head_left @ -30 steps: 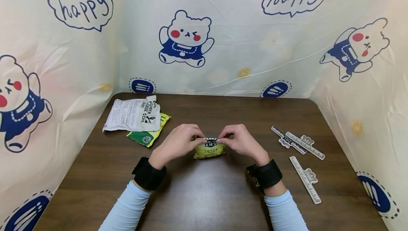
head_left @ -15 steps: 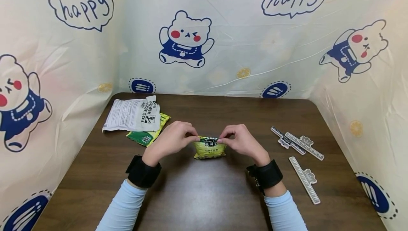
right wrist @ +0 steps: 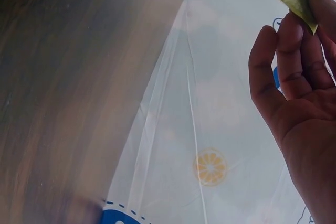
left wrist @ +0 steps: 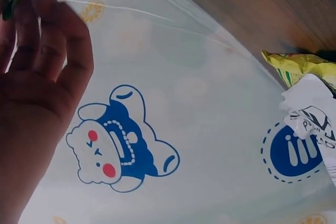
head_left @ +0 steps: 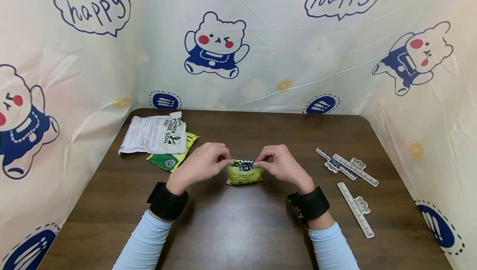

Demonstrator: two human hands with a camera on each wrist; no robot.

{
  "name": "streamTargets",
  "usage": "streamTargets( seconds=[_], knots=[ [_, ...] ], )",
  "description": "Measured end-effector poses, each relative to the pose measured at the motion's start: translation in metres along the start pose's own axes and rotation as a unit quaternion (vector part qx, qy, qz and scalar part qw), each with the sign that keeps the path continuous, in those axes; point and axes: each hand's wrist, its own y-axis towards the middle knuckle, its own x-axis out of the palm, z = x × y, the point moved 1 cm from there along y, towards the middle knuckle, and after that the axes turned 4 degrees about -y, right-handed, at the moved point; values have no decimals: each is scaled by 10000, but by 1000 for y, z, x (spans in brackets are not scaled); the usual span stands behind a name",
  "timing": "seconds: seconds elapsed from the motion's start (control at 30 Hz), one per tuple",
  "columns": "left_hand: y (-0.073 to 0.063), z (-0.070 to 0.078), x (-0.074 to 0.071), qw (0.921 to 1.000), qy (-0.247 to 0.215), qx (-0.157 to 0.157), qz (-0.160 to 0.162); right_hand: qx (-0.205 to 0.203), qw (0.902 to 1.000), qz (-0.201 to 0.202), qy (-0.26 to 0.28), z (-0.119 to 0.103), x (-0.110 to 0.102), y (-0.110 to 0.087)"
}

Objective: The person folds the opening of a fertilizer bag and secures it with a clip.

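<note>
Head view: left hand (head_left: 203,161) and right hand (head_left: 282,163) pinch the upper corners of a yellow-green plastic packet (head_left: 244,175), seemingly resting on the brown wood-grain worktop (head_left: 238,228); both wrist views crop it. A white printed pouch (head_left: 150,134) partly hides a green-and-yellow packet (head_left: 169,162).

Yellow-green packet (head_left: 244,176), light-blue sleeves (head_left: 143,243), brown wood-grain table (head_left: 238,232)

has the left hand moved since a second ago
Yes, in the head view the left hand has shifted to the left, nearer the white bag on the table.
</note>
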Motion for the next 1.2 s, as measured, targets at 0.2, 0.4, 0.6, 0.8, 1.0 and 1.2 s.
streamTargets(
  seconds=[0.2,0.4,0.6,0.8,1.0,1.2],
  knots=[
    [3,4,14,9999,-57,132,33,-41,10000,2,-16,-1,1,1],
    [11,8,36,9984,62,553,34,-186,9998,45,-49,0,1,1],
    [12,9,40,9975,86,591,369,-84,9999,-73,-89,-2,-1,1],
    [11,11,39,9980,-36,547,306,237,9992,-331,11,-2,-5,-1],
    [10,12,39,9984,-29,430,362,224,9993,-288,-11,1,-8,-2],
    [10,11,39,9987,-36,379,336,37,9996,-282,-76,0,-8,-3]
  ],
)
